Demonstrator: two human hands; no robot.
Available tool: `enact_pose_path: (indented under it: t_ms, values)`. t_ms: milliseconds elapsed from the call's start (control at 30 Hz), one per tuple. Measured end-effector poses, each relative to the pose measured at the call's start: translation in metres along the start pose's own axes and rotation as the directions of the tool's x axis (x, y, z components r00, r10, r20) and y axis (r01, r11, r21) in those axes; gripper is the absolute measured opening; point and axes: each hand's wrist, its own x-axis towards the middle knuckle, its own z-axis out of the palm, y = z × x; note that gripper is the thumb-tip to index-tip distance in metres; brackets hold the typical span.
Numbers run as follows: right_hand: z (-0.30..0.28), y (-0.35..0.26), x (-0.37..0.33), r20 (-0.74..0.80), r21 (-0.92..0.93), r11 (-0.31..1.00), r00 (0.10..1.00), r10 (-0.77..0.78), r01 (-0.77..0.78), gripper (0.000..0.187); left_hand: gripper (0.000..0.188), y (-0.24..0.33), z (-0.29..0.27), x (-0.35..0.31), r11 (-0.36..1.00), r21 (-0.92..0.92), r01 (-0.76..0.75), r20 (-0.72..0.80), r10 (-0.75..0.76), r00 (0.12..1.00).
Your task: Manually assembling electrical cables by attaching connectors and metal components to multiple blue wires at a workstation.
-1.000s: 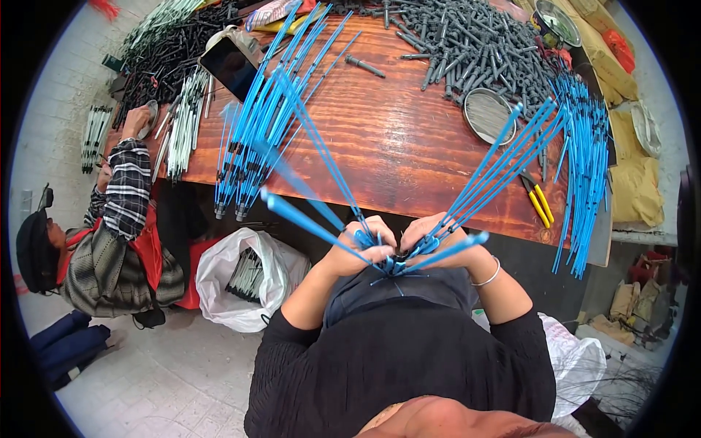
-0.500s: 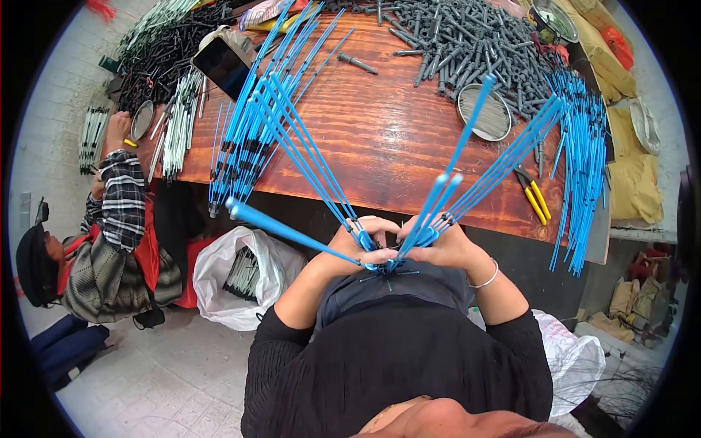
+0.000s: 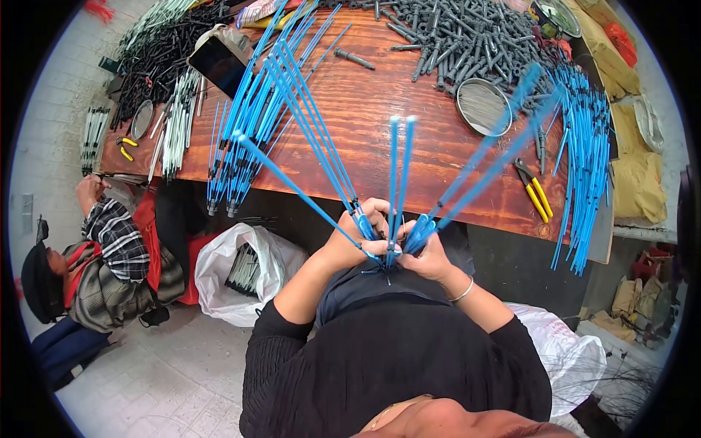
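Over my lap I hold a spread cluster of thin blue rods (image 3: 314, 146) that meet at a small dark hub (image 3: 388, 273). My left hand (image 3: 347, 241) is closed around the lower ends of the left rods near the hub. The fingers of my right hand (image 3: 432, 261) are closed on the thick blue lower ends of the right rods. Two middle rods stand up between the hands, and one slants out left. The right rods are smeared by motion. What the fingertips touch at the hub is partly hidden.
Grey plastic pieces (image 3: 467, 44) heap up at the table's back. A round dish of thin pins (image 3: 483, 109) and yellow-handled pliers (image 3: 539, 196) lie right, beside blue rods (image 3: 584, 168). More blue rods (image 3: 252, 124) and a phone (image 3: 217, 67) lie left. A co-worker (image 3: 120, 255) sits far left, near a white bag (image 3: 208, 288).
My right hand has moved slightly down with its rods. Two middle rods have swung left to stand nearly upright. The co-worker's hand has drawn back from the table's yellow-handled tool.
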Motion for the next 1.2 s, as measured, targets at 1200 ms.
enact_pose_path:
  t_ms: [1200]
  values:
    - [-0.007,0.004,0.019,0.234,0.187,0.981,0.972,0.009,-0.055,0.026,0.017,-0.017,-0.038,0.031,0.949,-0.151,0.278,0.528,-0.161,0.834]
